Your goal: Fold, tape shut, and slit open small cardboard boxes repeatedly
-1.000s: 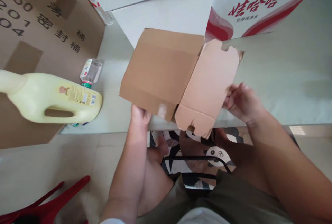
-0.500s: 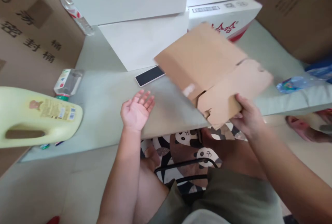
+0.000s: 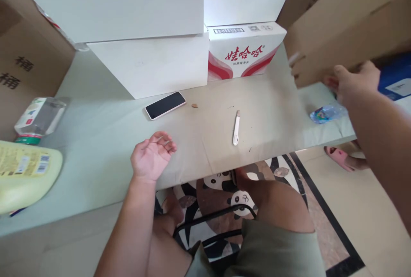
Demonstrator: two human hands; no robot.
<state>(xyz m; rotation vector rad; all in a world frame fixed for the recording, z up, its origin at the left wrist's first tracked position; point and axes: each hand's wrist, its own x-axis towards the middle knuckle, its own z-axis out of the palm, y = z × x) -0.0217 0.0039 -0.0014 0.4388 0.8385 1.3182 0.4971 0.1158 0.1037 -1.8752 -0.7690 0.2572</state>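
Observation:
My right hand [image 3: 358, 82] grips a brown cardboard piece [image 3: 343, 24] by its lower edge, raised at the upper right, partly out of view. Palm up, my left hand [image 3: 153, 155] rests near the front of the table [image 3: 202, 135], fingers loosely curled and apart, with nothing in it. Behind that hand lies a phone [image 3: 165, 105] with a dark screen. A slim white box cutter [image 3: 236, 128] lies on the tabletop between my hands. A small brown scrap [image 3: 194, 105] sits to the right of the phone.
White boxes [image 3: 150, 67] and a red-and-white printed carton [image 3: 245, 56] stand at the back. To the left are a clear bottle with a green cap [image 3: 41, 116] and a pale yellow jug [image 3: 28, 174]. A crumpled clear plastic bottle [image 3: 326, 114] lies at right. Another person's foot [image 3: 340, 157] shows beyond.
My right hand has carried the cardboard to the right and up, uncovering the box cutter and the scrap. The view has turned right. My left hand stays open, its fingers slightly more curled.

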